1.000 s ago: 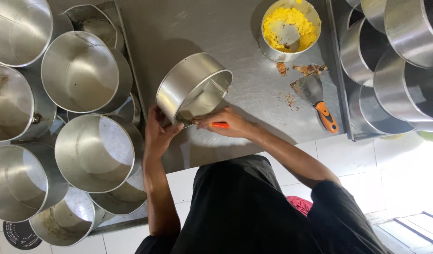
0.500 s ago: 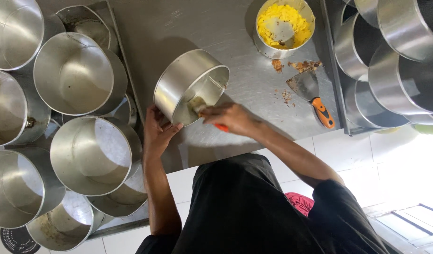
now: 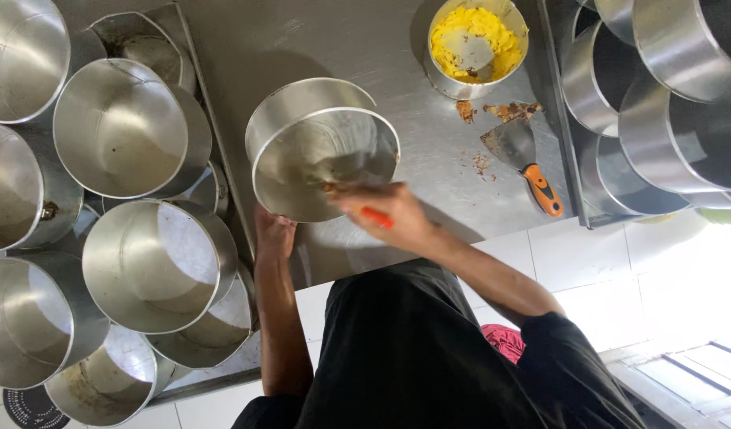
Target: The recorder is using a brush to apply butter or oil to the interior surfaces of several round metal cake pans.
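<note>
My left hand (image 3: 274,236) grips one tilted pan (image 3: 322,151); my right hand (image 3: 389,214) clamps one orange-handled scraper (image 3: 375,216) inside it, near table (image 3: 318,48) edge.

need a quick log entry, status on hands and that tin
Left hand grips round metal tin, tilted. Right hand works orange-handled tool inside it. Spare scraper on table, apart.
</note>
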